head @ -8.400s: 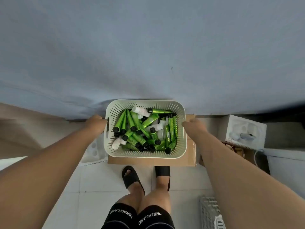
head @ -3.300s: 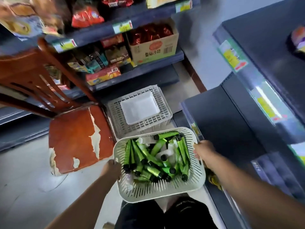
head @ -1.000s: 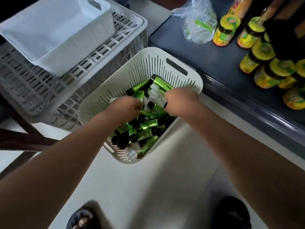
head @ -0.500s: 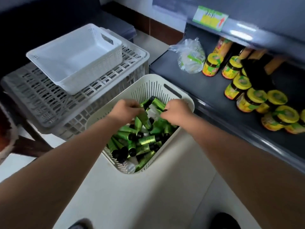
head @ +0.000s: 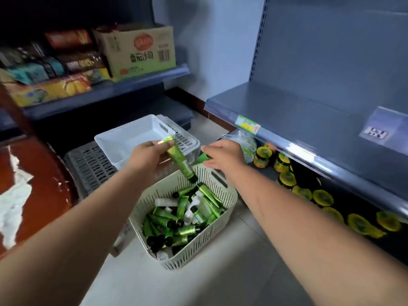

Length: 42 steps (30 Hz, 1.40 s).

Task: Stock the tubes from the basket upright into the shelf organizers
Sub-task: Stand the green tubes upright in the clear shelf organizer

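At far left, on the edge of the view, sits a worn red-brown chair seat [head: 39,180], cut off by the frame. Beside it a grey crate [head: 88,164] carries a white organizer [head: 132,138]. No tube shows in the part of the organizer that is visible, though its near corner is hidden behind the left hand [head: 148,155].

That hand pinches one green tube [head: 180,161] by its flat crimped end. The black cap hangs down, tilted, above the far rim of the basket [head: 198,250]. The basket stands on the floor, heaped with loose tubes [head: 183,217], mostly green with a few white, all lying at angles.

I judge the stocking barely begun: one tube is lifted, none is placed upright, and nearly the whole load is left.

Further right, the right hand [head: 223,155] reaches toward the shelving, its back to the camera. A sliver of green shows under its fingers and may be a second tube. Whether the hand grips it I cannot tell.

Past it lies a clear plastic bag [head: 245,140], then yellow-lidded jars [head: 262,153] on the low board, blurred and running out of frame. Over them juts a grey shelf [head: 298,111] with no organizer visible on it.
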Each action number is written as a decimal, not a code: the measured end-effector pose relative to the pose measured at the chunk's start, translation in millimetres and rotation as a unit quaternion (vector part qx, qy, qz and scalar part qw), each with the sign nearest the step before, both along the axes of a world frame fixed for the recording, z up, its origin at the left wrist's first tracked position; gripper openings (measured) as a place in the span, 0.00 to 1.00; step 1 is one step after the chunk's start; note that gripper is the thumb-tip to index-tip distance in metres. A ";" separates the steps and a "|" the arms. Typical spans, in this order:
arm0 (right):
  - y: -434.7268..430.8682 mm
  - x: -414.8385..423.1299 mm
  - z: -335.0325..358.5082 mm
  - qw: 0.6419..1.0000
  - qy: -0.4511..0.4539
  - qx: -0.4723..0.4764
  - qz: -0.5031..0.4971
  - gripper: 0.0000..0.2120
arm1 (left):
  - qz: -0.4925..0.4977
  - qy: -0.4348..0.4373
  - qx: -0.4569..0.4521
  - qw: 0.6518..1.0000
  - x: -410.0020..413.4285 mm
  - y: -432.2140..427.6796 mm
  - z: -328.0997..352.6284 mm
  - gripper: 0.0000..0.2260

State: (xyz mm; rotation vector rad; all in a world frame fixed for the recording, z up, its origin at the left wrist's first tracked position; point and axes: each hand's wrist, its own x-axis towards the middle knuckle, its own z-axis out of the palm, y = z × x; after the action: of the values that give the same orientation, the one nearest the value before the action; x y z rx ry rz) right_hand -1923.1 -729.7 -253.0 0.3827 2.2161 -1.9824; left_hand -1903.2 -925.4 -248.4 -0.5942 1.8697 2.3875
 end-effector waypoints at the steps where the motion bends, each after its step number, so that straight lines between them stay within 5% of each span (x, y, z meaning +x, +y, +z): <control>1: 2.5 11.3 4.6 0.999 0.016 -0.028 -0.016 0.07 | 0.021 -0.001 0.021 1.000 5.7 2.9 8.2 0.10; 5: 14.3 51.0 12.8 0.988 0.019 -0.147 -0.052 0.05 | 0.102 0.007 0.110 0.989 40.7 25.6 36.3 0.06; 11: 33.4 77.3 47.4 0.973 0.040 -0.210 -0.086 0.17 | 0.161 0.015 0.228 0.960 64.0 92.3 87.8 0.07; 14: 37.6 83.2 60.7 0.966 0.032 -0.221 -0.134 0.19 | 0.110 0.014 0.178 0.978 66.4 110.1 107.0 0.09; 17: 45.7 82.3 68.2 0.919 0.017 -0.370 -0.133 0.15 | 0.076 0.015 0.077 0.994 61.3 119.4 116.0 0.04; 23: 81.9 79.2 83.0 0.876 0.022 -0.478 -0.059 0.05 | 0.009 0.084 0.057 0.995 52.8 134.7 105.5 0.09; 35: 140.5 82.1 95.5 0.914 0.062 -0.399 -0.036 0.10 | -0.022 0.128 0.157 0.979 23.8 205.7 108.7 0.12; 42: 190.3 60.0 70.7 0.912 0.129 -0.365 -0.138 0.22 | -0.092 0.106 0.060 0.988 -21.8 270.7 104.3 0.09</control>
State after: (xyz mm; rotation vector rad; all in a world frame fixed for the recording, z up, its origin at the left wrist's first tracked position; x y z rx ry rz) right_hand -1863.1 -539.3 -182.3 0.3511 1.3949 -2.9588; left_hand -1925.0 -654.7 -144.1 -0.1539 1.7482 2.4989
